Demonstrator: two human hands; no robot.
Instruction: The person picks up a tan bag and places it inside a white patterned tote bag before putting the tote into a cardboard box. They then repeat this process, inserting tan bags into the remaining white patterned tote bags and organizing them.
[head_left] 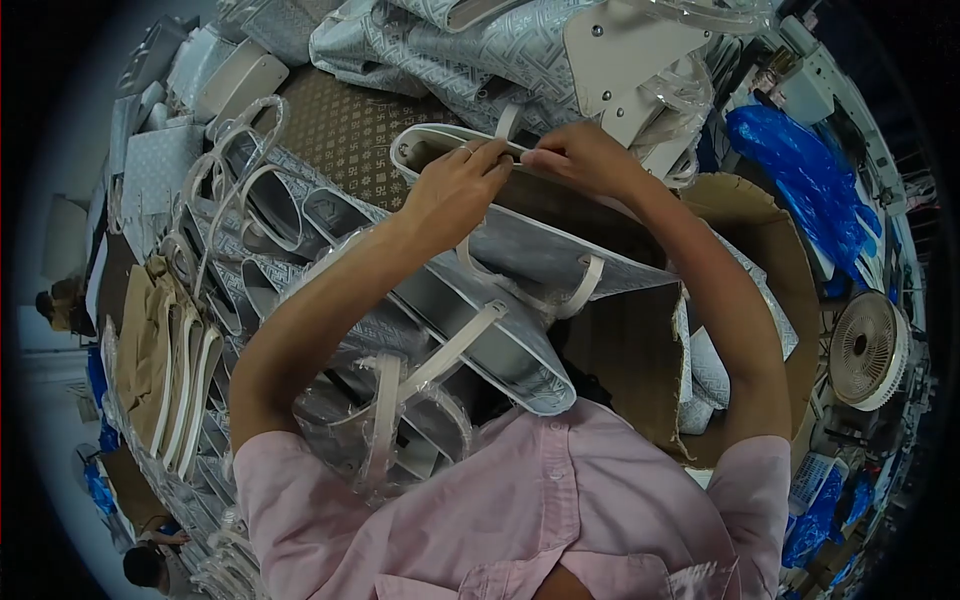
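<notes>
A patterned silver-grey tote bag [610, 251] lies in front of me, its mouth open and its pale rim showing. My left hand [455, 192] is closed over the far rim, with a ring on one finger. Close beside it, my right hand [588, 162] pinches the same rim near the base of a white strap [509, 120]. The fingertips of both hands almost meet, and what lies exactly between them is too small to make out. Under my forearms are more tote bags [500, 345] with white handles, some wrapped in clear plastic.
An open cardboard box [640, 370] stands below my right arm. Silver patterned material [500, 50] and white riveted pieces [625, 60] are heaped at the back. A fan [868, 350] and blue plastic [800, 180] are at right. Another person [150, 568] is at lower left.
</notes>
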